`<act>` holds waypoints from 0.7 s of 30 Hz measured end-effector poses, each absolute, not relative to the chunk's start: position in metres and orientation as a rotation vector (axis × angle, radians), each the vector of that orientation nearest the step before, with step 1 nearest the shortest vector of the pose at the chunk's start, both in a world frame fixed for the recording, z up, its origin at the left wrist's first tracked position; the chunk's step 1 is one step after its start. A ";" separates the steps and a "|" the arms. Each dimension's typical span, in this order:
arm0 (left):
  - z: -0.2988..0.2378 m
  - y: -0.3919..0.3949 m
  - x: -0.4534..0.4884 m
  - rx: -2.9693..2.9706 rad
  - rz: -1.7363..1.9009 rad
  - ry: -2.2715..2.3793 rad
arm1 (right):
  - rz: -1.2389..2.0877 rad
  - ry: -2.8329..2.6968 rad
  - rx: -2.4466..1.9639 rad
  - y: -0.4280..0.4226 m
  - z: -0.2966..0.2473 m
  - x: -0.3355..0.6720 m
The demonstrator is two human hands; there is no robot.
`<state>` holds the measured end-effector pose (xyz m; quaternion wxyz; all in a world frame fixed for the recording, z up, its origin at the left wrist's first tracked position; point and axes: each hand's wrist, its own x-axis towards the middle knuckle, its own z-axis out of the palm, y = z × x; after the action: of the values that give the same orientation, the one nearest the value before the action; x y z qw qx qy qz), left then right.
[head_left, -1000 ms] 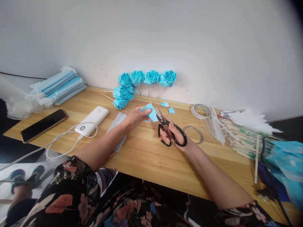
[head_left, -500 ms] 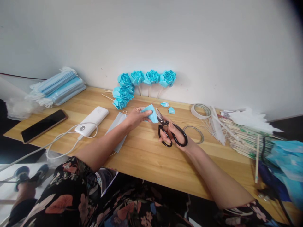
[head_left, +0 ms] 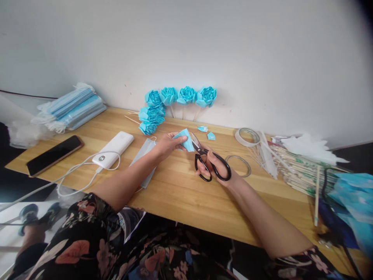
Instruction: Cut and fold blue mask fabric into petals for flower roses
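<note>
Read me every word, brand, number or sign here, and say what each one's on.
No text is readable.
Power bank: round display, mark too small to read.
Bundle of sticks: green marks, too blurred.
Tape roll: faint marks inside, too blurred to tell if they're print.
Scissors and blue piece: no lettering visible.

Phone near power bank

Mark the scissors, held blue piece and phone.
Scissors [head_left: 200, 150], head view: around the pivot.
Blue piece [head_left: 189, 144], head view: its flat face.
Phone [head_left: 55, 155], head view: middle of the dark screen.
</note>
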<state>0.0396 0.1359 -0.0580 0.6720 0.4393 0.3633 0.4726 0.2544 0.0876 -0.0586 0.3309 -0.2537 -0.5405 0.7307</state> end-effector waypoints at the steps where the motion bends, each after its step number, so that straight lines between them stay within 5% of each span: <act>1: -0.058 0.136 0.040 0.995 1.062 0.813 | 1.908 -1.415 -0.667 0.088 -0.059 0.254; 21: -0.058 0.138 0.037 0.953 1.051 0.789 | 1.744 -1.388 -0.780 0.083 -0.049 0.250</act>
<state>0.0371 0.1382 -0.0576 0.6884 0.4259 0.3525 0.4695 0.2501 0.0829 -0.0493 0.3803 -0.3054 -0.5435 0.6832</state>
